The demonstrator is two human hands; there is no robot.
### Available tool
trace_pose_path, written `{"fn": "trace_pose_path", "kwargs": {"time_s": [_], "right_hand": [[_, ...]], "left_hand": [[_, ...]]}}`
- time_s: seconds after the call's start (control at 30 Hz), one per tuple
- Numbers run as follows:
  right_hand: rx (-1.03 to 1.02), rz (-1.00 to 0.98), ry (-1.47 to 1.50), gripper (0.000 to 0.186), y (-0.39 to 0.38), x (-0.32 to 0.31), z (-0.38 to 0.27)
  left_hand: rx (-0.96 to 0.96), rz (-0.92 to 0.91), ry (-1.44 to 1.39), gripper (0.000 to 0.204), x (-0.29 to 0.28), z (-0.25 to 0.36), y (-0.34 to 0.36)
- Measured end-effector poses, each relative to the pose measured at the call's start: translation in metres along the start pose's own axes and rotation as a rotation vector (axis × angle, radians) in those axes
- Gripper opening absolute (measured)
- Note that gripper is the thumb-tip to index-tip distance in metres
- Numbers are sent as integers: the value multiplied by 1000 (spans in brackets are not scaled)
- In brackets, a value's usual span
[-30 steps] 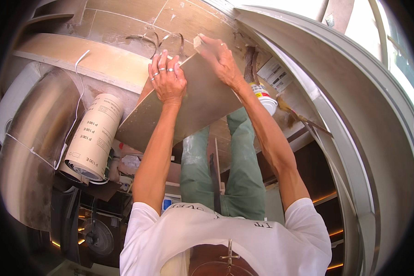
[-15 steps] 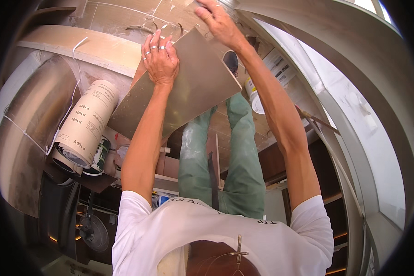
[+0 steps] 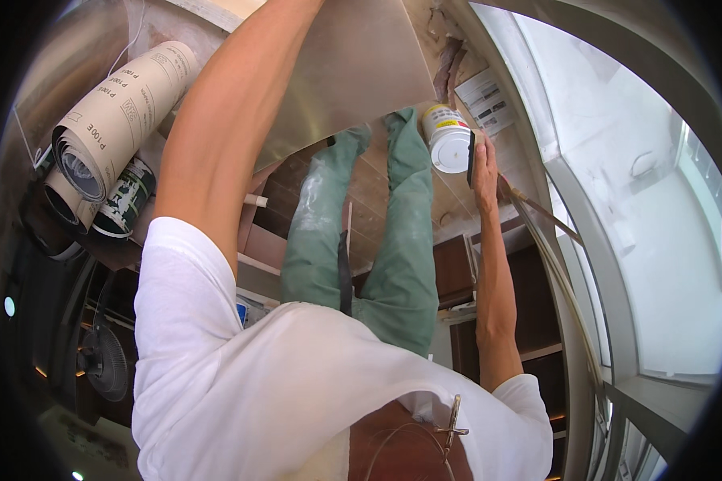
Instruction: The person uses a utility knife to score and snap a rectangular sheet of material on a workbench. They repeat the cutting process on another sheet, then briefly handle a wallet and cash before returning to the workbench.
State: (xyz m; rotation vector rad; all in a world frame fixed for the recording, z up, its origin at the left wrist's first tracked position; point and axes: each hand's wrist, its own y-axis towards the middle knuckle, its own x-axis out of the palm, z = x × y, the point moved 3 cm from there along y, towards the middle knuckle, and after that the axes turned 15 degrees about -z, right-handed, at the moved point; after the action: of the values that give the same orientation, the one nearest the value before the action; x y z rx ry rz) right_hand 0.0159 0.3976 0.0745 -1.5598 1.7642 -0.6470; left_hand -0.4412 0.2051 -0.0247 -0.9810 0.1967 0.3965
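My right hand (image 3: 485, 170) is closed round a flat block (image 3: 471, 152) with a dark face, beside the white bucket. Only the block's edge shows, so its exact kind is unclear. My left arm (image 3: 237, 104) stretches up and out past the top edge, with its hand out of sight. A smooth grey-brown board (image 3: 353, 68) lies beyond my knees, partly covered by that arm. Just right of the board's near corner stands the lidded white bucket (image 3: 451, 150) with a yellow band.
A large sandpaper roll (image 3: 128, 116) lies at the left above a dark green-and-white tin (image 3: 126, 196). A printed sheet (image 3: 487, 100) lies behind the bucket. Window glass (image 3: 658, 264) and its frame curve along the right. A fan (image 3: 103, 362) stands at lower left.
My right hand has come back from beyond the board to beside the bucket, where the block now shows. My left hand, earlier flat on the board, has left the view. The view has shifted.
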Motion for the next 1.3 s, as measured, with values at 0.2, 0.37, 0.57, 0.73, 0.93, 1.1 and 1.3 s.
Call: {"fn": "trace_pose_path", "kwargs": {"time_s": [0.2, 0.37, 0.57, 0.73, 0.93, 1.1, 1.3], "right_hand": [[-26, 40, 85, 58, -14, 43, 17], [-37, 114, 83, 58, -19, 45, 8], [-46, 121, 74, 57, -18, 42, -3], [-73, 163, 207, 57, -6, 55, 1], [-119, 150, 191, 55, 6, 77, -23], [-118, 136, 200, 57, 12, 79, -51], [-168, 149, 167, 56, 43, 52, -94]], "left_hand": [[13, 119, -35, 39, -6, -7, -1], [77, 350, -250, 31, 0, 1, -22], [70, 408, -430, 23, -13, -60, 1], [99, 226, -587, 22, -12, -22, -18], [192, 217, -736, 22, -5, -13, -35], [212, 251, -655, 28, -2, -8, -50], [411, 394, -344, 26, 11, 12, -91]]}}
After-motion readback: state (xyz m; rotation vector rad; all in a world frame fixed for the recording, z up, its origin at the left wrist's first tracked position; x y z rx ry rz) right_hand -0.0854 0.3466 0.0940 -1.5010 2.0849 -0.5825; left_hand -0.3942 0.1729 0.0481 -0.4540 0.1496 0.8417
